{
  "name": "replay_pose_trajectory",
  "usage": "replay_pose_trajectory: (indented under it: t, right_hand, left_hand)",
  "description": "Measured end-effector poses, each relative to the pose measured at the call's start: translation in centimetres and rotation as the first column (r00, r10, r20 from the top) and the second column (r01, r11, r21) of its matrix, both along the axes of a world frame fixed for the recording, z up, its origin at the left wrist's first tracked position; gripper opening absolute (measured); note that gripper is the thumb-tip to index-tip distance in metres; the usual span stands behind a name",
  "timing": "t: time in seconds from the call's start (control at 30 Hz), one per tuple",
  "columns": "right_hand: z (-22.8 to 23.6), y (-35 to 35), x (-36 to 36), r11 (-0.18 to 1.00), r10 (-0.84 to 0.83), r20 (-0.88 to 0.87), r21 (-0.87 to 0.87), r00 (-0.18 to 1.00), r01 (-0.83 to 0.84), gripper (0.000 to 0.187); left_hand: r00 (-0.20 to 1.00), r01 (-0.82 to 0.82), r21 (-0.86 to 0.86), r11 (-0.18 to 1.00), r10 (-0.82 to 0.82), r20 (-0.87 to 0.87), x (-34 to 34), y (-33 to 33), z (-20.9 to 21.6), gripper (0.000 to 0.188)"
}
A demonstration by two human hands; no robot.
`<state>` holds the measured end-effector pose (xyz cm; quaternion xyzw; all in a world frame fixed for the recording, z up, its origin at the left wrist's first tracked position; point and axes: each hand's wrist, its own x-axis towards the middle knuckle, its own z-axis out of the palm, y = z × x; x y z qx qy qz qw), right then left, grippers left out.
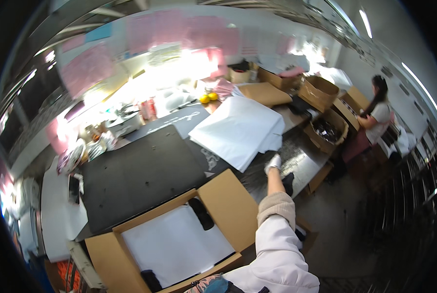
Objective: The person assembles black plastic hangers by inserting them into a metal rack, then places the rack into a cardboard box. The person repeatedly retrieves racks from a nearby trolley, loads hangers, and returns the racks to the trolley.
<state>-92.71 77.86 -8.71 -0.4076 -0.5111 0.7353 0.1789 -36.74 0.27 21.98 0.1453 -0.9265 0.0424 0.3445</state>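
Right hand [273, 164] near edge of white sheets [238, 128]

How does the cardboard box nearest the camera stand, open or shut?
Open. The box has two side flaps folded outward, exposing a white sheet inside.

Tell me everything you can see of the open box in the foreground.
The open box looks like plain brown cardboard, rectangular and shallow, its opening facing up. Two wide side flaps are folded outward, left and right. A white sheet covers much of the inside, with one dark, padded-looking piece at the far right corner and another at the near left. A large black panel lies just behind. The right hand is away from it.
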Motion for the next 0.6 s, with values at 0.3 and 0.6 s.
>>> replay_pose_trajectory:
  t: [0.3,0.6]
  right_hand:
    - [18.1,-18.0,30.5,0.687,0.704,-0.352,0.557,0.617,-0.466,0.020]
    - [22.2,-26.6,63.6,0.155,-0.076,0.300,0.946,0.951,-0.286,0.019]
  left_hand:
    - [0.691,0.719,-0.062,0.692,-0.722,-0.031,-19.4,17.3,-1.3,0.024]
    - [-0.330,0.943,-0.058,-0.329,-0.944,-0.006,-10.0,44.4,-4.7,0.028]
